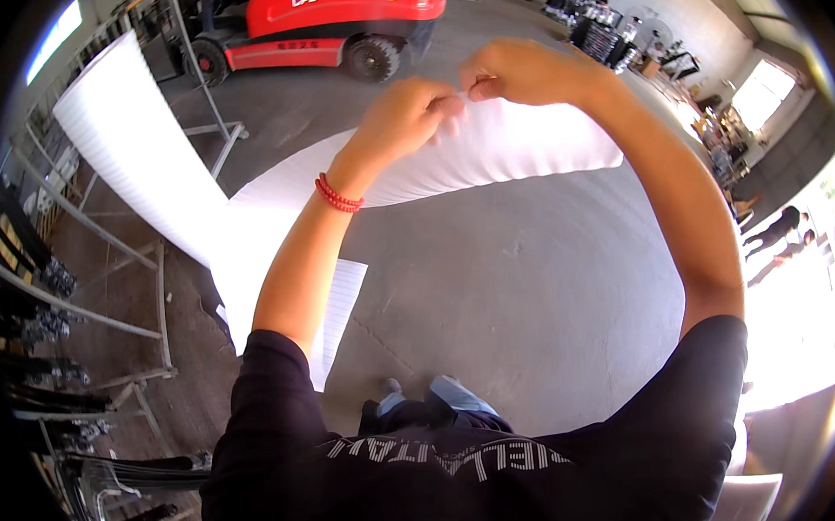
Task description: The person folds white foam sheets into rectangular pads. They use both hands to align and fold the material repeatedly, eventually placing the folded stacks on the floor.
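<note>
A long white sheet of thin, foam-like wrapping (506, 149) stretches across in front of me, its lower edge rippled. My right hand (526, 71) is closed at the sheet's top edge, fingers curled in and thumb pressed down on it. Just left of it, my left hand (409, 114) has its fingers bent over the same edge; the fingertips are slightly blurred. The two hands almost meet. On the left, the sheet joins overexposed white material beside a large tilted white ribbed roll (137, 142). A ribbed flap (340, 310) hangs below my left forearm.
A red forklift (333, 27) stands beyond the sheet. Metal frame racks (163, 309) with black parts line the left side. Along the far right wall are stacked dark goods (599, 38). People (778, 231) are near the bright opening at right. Grey concrete floor (502, 285) lies below.
</note>
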Tool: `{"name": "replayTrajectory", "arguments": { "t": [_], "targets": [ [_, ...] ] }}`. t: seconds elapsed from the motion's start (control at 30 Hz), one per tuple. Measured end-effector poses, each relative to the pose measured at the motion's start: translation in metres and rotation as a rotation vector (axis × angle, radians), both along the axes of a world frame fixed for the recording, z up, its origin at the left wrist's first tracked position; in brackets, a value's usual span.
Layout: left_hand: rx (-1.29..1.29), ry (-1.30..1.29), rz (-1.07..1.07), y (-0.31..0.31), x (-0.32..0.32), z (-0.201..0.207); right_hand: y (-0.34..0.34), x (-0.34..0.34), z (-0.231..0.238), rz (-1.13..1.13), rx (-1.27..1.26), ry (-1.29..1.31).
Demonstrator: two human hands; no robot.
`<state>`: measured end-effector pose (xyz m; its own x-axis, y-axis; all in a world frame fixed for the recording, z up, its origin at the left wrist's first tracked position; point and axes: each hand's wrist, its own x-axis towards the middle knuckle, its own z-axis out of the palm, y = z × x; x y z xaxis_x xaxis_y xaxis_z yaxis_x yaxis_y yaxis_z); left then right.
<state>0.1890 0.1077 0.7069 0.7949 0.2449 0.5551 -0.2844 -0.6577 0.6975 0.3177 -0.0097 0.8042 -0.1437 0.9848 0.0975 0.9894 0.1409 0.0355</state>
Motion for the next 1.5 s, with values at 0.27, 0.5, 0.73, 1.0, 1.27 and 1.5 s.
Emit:
{"name": "replayTrajectory", "arguments": {
  "t": [0.27, 0.5, 0.73, 1.0, 1.27, 1.5],
  "targets": [
    [0.01, -0.049, -0.21, -0.058, 0.008, 0.055, -0.086, -0.018, 0.034, -0.087, 0.238, -0.151],
    [-0.057, -0.012, -0.425, -0.11, 0.068, 0.063, -0.191, -0.009, 0.023, 0.119, 0.582, -0.761],
    [0.319, -0.198, -0.089, -0.103, 0.149, 0.038, -0.364, -0.021, -0.073, -0.242, 0.531, -0.49],
    [0.528, -0.16, 0.118, -0.149, 0.196, 0.016, -0.705, -0.076, -0.349, -1.004, -0.985, 0.508],
    [0.552, -0.194, -0.454, -0.399, 0.222, -0.026, -0.561, 0.035, -0.151, -0.679, 0.392, 0.555],
    [0.106, 0.251, -0.738, -0.434, 0.198, -0.025, -0.526, 0.063, -0.151, -0.638, 0.623, 1.019]
  ]
}}
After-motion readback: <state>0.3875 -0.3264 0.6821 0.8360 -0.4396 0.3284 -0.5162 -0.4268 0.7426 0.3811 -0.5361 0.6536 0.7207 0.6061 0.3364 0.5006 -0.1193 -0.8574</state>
